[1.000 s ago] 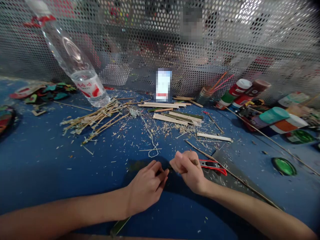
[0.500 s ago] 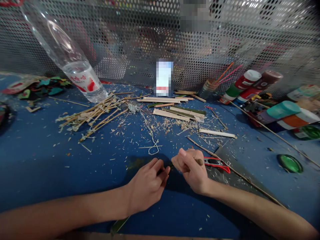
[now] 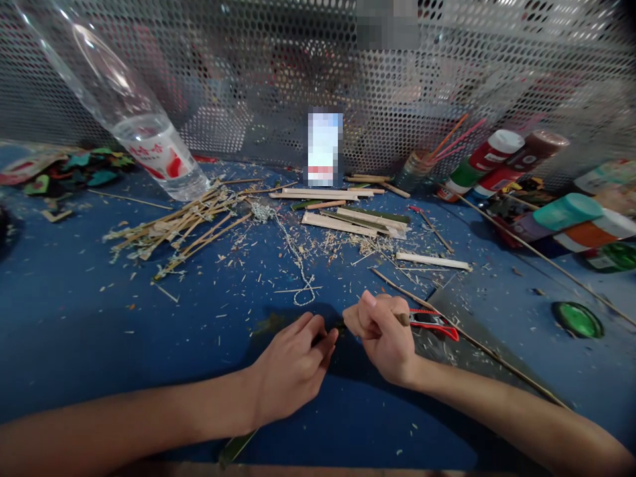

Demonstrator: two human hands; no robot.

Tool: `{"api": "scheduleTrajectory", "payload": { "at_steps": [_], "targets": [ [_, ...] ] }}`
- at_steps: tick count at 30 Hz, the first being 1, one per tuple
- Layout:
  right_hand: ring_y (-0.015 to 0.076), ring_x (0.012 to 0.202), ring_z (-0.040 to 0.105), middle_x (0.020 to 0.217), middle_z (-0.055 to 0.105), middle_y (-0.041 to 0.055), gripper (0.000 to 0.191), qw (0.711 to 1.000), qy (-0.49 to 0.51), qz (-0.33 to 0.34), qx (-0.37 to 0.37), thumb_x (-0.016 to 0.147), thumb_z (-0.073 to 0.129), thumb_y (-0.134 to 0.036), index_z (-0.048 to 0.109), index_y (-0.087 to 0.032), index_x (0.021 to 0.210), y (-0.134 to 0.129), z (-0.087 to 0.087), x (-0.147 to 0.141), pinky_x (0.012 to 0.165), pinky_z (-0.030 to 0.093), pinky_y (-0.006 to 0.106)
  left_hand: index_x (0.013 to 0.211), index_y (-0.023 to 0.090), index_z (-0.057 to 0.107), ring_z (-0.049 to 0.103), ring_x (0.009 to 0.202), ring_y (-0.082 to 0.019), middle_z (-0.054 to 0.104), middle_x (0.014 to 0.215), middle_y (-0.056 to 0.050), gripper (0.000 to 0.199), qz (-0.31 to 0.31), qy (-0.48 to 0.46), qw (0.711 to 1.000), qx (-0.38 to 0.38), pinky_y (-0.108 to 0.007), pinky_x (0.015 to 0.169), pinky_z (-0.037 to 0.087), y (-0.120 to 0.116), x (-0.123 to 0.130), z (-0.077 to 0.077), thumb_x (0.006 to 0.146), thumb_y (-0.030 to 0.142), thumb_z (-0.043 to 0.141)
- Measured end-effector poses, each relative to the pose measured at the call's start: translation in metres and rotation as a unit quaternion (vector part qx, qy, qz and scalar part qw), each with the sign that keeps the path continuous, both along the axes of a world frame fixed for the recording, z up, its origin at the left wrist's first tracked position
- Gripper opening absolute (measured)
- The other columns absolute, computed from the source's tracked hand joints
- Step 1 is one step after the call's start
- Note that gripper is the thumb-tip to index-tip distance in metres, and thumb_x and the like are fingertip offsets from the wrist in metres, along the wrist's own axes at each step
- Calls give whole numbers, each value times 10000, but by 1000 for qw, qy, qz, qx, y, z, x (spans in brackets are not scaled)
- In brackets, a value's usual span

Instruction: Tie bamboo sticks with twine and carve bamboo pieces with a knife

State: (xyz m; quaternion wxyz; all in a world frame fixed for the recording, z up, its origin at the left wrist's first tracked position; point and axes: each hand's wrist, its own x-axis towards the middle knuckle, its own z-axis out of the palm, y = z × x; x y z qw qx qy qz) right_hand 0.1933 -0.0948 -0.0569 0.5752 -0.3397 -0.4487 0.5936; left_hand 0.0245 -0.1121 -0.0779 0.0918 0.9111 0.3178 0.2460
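My left hand (image 3: 298, 364) is closed, low over the blue table, its fingertips pinched near something small and dark. A green bamboo strip (image 3: 238, 447) sticks out below my left wrist; whether it reaches into the fingers is hidden. My right hand (image 3: 382, 334) makes a fist around a brown stick (image 3: 402, 319), whose blunt end shows beside the thumb. The two hands are a short gap apart. Right behind the right fist lies a red and black box cutter (image 3: 432, 322). A twisted cord (image 3: 304, 291) ends in a loop beyond the hands.
A tilted water bottle (image 3: 159, 156), bundled sticks (image 3: 183, 228), pale bamboo strips (image 3: 340, 224) and shavings lie farther back. A lit phone (image 3: 324, 147) leans on the perforated metal screen (image 3: 278, 86). At right are paint bottles (image 3: 484, 162), a long thin stick (image 3: 497, 358) and a green lid (image 3: 578, 319).
My right hand has shifted very slightly to the right with the stick still in it. My left hand looks the same. The view has tilted slightly.
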Motion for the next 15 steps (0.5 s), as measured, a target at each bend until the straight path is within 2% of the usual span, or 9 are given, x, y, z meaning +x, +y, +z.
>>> {"api": "scheduleTrajectory", "payload": {
  "at_steps": [7, 15],
  "targets": [
    [63, 383, 150, 441, 141, -83, 628, 1000, -19, -3, 20, 971, 535, -450, 215, -217, 483, -1, -1, 1, 424, 142, 286, 1043, 98, 697, 580, 769, -211, 590, 814, -83, 259, 1, 2, 1000, -13, -343, 702, 626, 1, 0, 1, 965, 128, 452],
    [63, 380, 141, 444, 123, -85, 647, 1000, 1, -8, 8, 949, 558, -470, 215, -216, 463, 2, 3, 1, 421, 145, 283, 1080, 84, 687, 585, 783, -214, 602, 846, -97, 254, -1, -17, 1000, -15, -343, 685, 633, 1, -1, -1, 966, 123, 463]
  ]
}}
